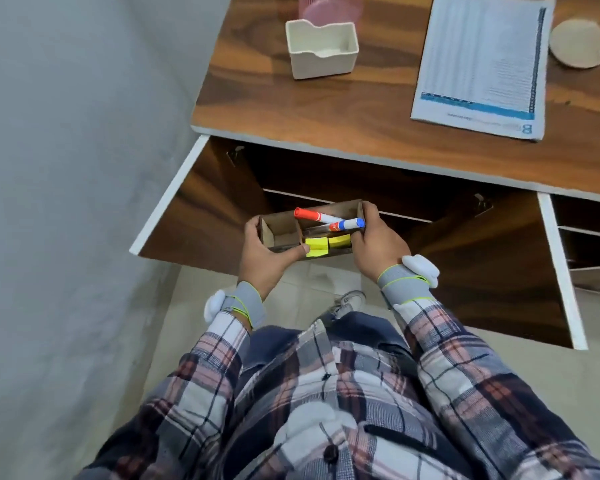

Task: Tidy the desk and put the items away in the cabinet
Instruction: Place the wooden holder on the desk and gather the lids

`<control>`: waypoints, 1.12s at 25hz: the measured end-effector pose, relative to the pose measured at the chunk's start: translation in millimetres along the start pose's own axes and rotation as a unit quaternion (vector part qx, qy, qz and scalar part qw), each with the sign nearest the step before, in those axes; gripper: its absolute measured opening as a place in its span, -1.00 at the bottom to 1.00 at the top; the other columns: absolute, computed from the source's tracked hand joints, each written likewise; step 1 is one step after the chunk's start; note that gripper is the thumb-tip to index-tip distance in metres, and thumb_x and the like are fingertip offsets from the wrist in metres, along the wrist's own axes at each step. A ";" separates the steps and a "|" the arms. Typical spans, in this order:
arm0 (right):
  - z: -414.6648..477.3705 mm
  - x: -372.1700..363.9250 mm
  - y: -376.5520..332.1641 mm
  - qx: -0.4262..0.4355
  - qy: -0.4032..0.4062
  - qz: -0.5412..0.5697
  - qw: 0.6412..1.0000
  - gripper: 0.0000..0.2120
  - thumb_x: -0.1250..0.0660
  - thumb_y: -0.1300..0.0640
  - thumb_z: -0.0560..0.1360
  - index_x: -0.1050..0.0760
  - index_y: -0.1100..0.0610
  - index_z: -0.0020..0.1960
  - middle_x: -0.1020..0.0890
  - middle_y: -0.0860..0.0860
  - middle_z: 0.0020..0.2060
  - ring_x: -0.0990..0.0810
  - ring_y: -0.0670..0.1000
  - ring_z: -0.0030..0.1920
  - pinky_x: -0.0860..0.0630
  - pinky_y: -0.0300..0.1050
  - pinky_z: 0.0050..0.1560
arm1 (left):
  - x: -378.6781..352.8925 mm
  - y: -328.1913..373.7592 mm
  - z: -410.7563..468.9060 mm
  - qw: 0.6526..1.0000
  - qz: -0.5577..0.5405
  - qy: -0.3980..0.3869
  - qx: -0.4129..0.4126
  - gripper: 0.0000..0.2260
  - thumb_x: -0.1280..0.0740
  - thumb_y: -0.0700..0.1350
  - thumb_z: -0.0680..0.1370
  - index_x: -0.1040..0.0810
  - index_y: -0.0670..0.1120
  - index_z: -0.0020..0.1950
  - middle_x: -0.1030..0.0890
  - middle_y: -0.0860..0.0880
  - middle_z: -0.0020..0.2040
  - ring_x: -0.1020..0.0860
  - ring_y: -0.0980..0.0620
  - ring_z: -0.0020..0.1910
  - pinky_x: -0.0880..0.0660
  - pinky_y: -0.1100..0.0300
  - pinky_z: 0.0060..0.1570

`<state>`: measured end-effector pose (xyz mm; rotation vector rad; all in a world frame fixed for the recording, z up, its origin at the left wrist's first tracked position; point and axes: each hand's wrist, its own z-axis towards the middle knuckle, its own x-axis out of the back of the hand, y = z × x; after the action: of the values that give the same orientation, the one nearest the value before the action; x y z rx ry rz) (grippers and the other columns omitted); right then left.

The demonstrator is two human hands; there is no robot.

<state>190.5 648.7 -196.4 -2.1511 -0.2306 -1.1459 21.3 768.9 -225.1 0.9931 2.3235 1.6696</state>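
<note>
A small brown wooden organizer hangs in the air in front of the open cabinet below the desk. My left hand grips its left end, thumb on the front wall. My right hand grips its right end. Inside lie a red-capped marker, a blue-capped marker and yellow sticky notes. The left compartment holds nothing I can see.
Two cabinet doors stand open to either side. On the wooden desk sit a white rectangular holder, a pink mesh cup, a spiral-bound printed pad and a round coaster. A grey wall lies left.
</note>
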 end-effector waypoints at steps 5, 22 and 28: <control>35.6 -28.7 -16.5 -0.097 -0.009 0.064 0.993 -0.47 -0.11 0.11 0.59 -0.14 -0.10 0.54 -0.53 0.13 0.30 -0.54 0.29 0.17 -0.46 0.01 0.05 | 9.0 -4.3 46.9 0.997 0.048 -0.048 0.048 -0.25 -0.64 -0.09 0.24 -0.30 0.07 0.29 -0.58 0.19 0.07 -0.57 0.40 -0.05 -0.46 0.48 -0.06; 100.3 -220.0 -19.4 -0.340 0.131 0.412 0.835 -0.46 -0.25 0.21 0.45 -0.30 -0.13 0.38 -0.49 0.03 0.26 -0.52 0.16 0.11 -0.50 0.03 0.09 | -1.3 -122.1 173.4 0.982 0.115 -0.102 0.107 -0.38 -0.55 -0.16 0.19 -0.42 -0.04 0.19 -0.63 0.00 0.04 -0.62 0.20 -0.10 -0.56 0.30 -0.12; 130.4 -250.0 6.5 -0.301 0.118 0.495 0.806 -0.41 -0.27 0.26 0.47 -0.25 0.00 0.47 -0.43 0.14 0.30 -0.52 0.27 0.14 -0.49 0.22 0.17 | -28.6 -147.0 193.8 0.976 0.196 -0.071 0.064 -0.55 -0.53 -0.31 0.38 -0.42 -0.10 0.15 -0.56 0.05 -0.09 -0.53 0.45 -0.32 -0.41 0.54 -0.33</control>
<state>131.3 765.3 -446.2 -2.0659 1.3873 -0.8449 65.6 882.6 -437.5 1.6309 2.2715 1.5139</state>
